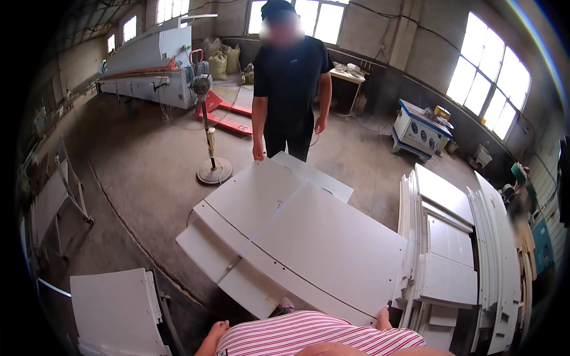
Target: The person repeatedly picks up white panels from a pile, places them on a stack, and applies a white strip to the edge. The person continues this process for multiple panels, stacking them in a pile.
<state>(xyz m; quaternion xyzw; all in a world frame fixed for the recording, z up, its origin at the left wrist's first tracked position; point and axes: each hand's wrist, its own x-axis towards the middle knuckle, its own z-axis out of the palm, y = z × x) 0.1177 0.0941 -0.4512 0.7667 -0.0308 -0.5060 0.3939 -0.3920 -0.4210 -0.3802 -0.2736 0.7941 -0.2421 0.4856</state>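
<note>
A large white panel (332, 237), with a dark groove and small holes along its near edge, lies across smaller white boards (255, 291). At its near right corner my right hand (384, 318) grips the edge; the fingers are partly hidden. My left hand (219, 329) hangs beside my striped shirt, its fingers loosely curled with nothing visible in them. It is apart from the panel. Opposite me, a person in dark clothes (291, 83) has one hand (259, 153) on the far corner of the panel; the other hand hangs down. A pale strip (267, 222) runs across the panel.
Stacks of white boards (448, 237) stand close on the right. A white panel (116, 311) lies at the near left. A pedestal fan (208, 130) and a red pallet jack (228, 115) are beyond on the left. A white-blue machine (420, 130) stands at the far right.
</note>
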